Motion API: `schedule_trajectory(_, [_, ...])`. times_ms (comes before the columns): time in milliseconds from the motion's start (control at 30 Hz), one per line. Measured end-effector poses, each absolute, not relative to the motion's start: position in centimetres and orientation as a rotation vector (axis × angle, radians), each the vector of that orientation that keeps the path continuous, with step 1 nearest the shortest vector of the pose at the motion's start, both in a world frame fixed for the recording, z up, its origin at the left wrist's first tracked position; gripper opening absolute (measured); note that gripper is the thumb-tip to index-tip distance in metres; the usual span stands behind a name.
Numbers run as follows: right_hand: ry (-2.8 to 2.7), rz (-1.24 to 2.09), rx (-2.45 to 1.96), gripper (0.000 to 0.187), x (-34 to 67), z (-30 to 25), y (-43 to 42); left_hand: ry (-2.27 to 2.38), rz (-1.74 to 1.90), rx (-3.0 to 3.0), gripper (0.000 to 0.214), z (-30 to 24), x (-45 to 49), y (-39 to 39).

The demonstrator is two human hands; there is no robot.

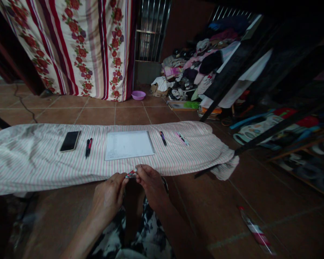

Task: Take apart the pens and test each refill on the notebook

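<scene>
Between my two hands is a slim pen with a red, white and bluish pattern, held just over the near edge of the cloth-covered surface. My left hand is closed around its left end. The fingertips of my right hand pinch the other end. Beyond my hands lies a spiral notebook, open at a pale page. Left of it are a dark pen and a red pen, side by side, and a phone with a dark screen. To the right lie dark pens and pink-and-white pens.
A striped cloth covers the low surface. Black metal poles slant up at the right. On the tiled floor lie a bottle and a purple basin. Behind are a clothes heap and a floral curtain.
</scene>
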State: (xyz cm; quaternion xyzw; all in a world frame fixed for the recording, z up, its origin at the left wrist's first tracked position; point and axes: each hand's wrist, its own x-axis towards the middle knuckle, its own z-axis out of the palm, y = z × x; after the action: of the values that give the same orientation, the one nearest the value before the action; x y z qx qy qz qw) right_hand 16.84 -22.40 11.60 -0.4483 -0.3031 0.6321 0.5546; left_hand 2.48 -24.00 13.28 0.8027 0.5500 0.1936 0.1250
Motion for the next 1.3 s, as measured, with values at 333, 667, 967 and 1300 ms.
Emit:
schedule_trajectory(333, [-0.778, 1.363, -1.128, 0.018, 17.3, 11.7, -22.4, 1.567, 0.508, 2.292, 0.034, 13.6, 2.7, -24.0])
schedule_trajectory(667, [-0.686, 1.499, -1.066, 0.019, 17.1, 11.7, -22.4, 1.585, 0.527, 2.301, 0.035, 13.7, 2.8, -23.9])
schedule_trajectory(967, [-0.530, 1.378, -1.121, 0.027, 16.9, 12.1, -22.1, 1.688, 0.738, 2.341, 0.039, 13.5, 2.4, -23.4])
schedule_trajectory(1300, [-0.445, 1.369, -1.118, 0.022, 17.1, 12.0, -22.1, 1.478, 1.023, 2.127, 0.027, 12.0, 2.2, -23.6])
